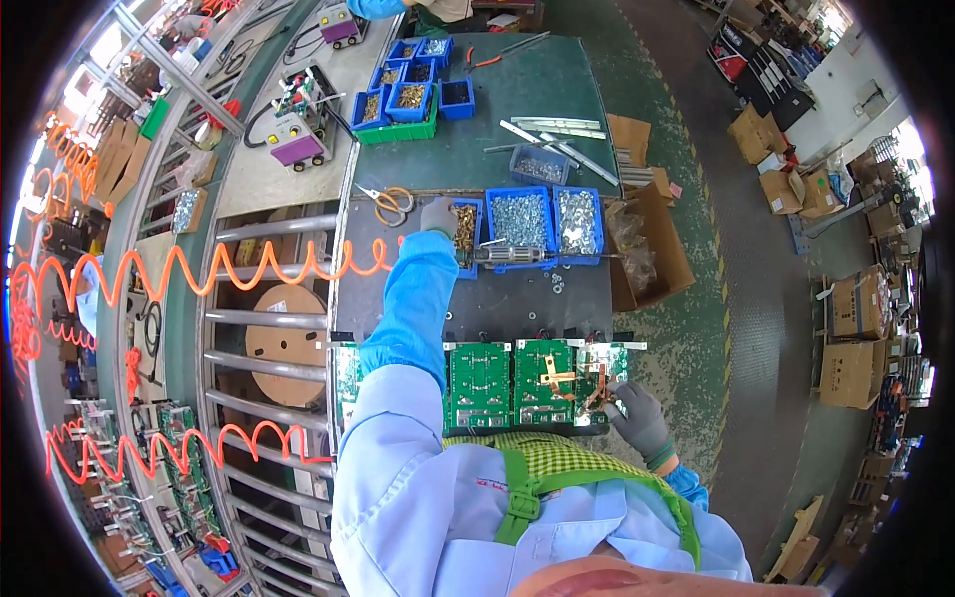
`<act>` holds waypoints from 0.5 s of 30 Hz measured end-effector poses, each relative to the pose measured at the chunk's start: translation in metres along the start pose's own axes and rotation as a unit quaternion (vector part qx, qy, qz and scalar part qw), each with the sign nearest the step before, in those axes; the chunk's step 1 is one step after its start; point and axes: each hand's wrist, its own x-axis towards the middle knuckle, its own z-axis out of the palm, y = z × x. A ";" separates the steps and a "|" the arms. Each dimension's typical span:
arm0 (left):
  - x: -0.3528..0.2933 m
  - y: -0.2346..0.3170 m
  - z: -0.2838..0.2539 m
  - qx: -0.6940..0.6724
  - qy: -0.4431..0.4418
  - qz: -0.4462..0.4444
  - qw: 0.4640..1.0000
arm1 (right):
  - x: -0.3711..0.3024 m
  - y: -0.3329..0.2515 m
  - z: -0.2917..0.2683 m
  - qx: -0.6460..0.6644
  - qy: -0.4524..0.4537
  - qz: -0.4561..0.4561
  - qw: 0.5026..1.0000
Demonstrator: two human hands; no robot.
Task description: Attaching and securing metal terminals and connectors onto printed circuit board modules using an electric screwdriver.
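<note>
My left hand, in a grey glove, reaches to the left edge of a narrow blue bin of small brass-coloured parts; its fingertips are hard to make out. At the near right, my gloved right hand has its fingers bent in at the edge of a board carrying copper-coloured strips. What those fingers pinch is too small to tell. Left of it, a green circuit board bears a copper-coloured piece, with another green circuit board beside it. A grey powered screwdriver lies across the fronts of the bins.
Blue bins of washers and flat metal parts stand ahead. Orange-handled scissors lie left of my hand. An orange coiled hose spans the roller conveyor. A cardboard box stands to the right.
</note>
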 end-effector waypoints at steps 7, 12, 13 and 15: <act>0.006 0.002 -0.004 -0.008 -0.031 -0.053 0.998 | -0.017 0.001 -0.001 0.012 0.019 0.004 1.000; -0.003 -0.018 -0.015 -0.389 -0.003 -0.120 0.913 | -0.023 -0.001 0.004 0.018 0.009 -0.027 0.999; -0.014 0.013 -0.018 -0.547 -0.014 -0.120 0.828 | -0.030 0.000 0.004 0.012 0.012 -0.010 1.000; -0.023 0.047 -0.052 -0.777 -0.019 -0.107 0.620 | -0.031 0.001 0.003 0.007 -0.006 -0.012 1.000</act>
